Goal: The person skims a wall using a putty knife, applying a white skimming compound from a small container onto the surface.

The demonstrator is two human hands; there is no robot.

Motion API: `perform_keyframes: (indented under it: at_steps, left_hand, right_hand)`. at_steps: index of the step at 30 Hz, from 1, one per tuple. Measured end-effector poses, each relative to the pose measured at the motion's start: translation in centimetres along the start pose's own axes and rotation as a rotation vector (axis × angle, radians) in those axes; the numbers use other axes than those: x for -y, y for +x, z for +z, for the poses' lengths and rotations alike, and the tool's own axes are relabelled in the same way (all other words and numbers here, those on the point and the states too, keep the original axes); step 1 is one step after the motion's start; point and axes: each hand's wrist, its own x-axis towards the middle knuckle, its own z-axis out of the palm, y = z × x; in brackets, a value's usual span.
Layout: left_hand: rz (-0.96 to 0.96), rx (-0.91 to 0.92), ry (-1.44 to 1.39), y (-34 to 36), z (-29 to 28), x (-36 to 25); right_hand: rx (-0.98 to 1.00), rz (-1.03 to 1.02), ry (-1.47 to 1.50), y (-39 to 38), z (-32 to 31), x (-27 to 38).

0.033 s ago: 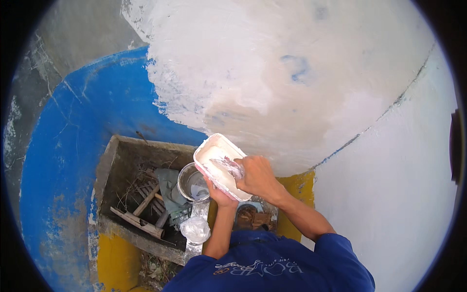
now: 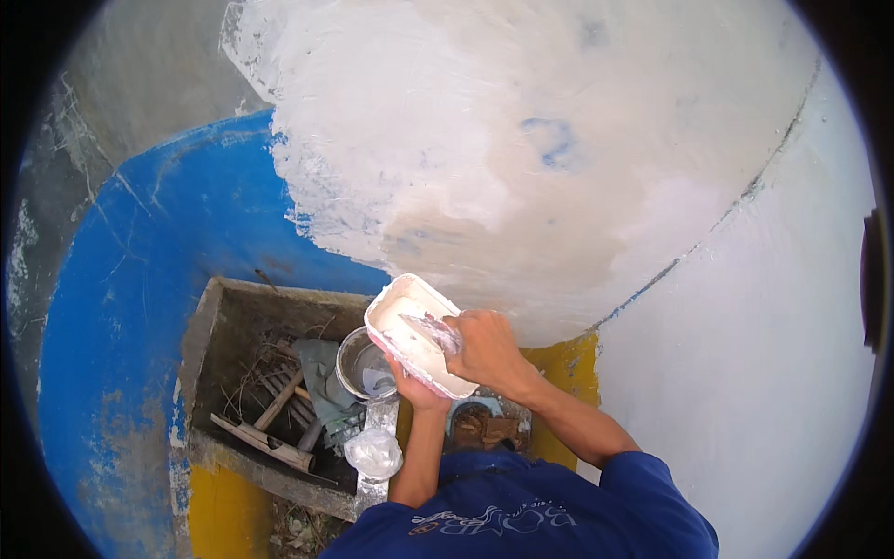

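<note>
My left hand (image 2: 421,391) is wrapped round the underside of a white rectangular plastic tub (image 2: 438,298), which is tilted. White paste (image 2: 410,343) coats its inside. Gripped in my right hand (image 2: 492,347) is a paste-smeared scraper (image 2: 436,331); its end is down in the tub, against the paste. The exact shape of its blade is hard to make out. Behind both hands rises the wall (image 2: 540,224), partly covered with white filler over a brownish patch.
Left of the tub, a concrete trough (image 2: 209,321) holds sticks, a wooden-handled tool and a grey-green cloth (image 2: 321,377). A round bucket (image 2: 346,359) stands at its right end. Near it lies a white plastic bag (image 2: 374,454). Blue wall (image 2: 158,270) is at left.
The tub and both hands sit slightly lower in the picture, as does the trough. The scraper has shifted a little within the tub, and more paste shows beside it.
</note>
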Motion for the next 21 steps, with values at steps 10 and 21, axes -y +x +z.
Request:
perform_keyframes:
  at_steps: [10, 21]
  left_hand:
    - [-0.352, 0.095, -0.189, -2.4, 1.2, 2.6]
    - [-0.501, 0.205, 0.117, -3.8, -0.8, 3.9]
  right_hand:
    - [-0.353, 0.138, 0.320, -7.0, 0.8, -7.0]
    - [-0.248, 0.594, 0.953, -13.8, 0.5, -13.8]
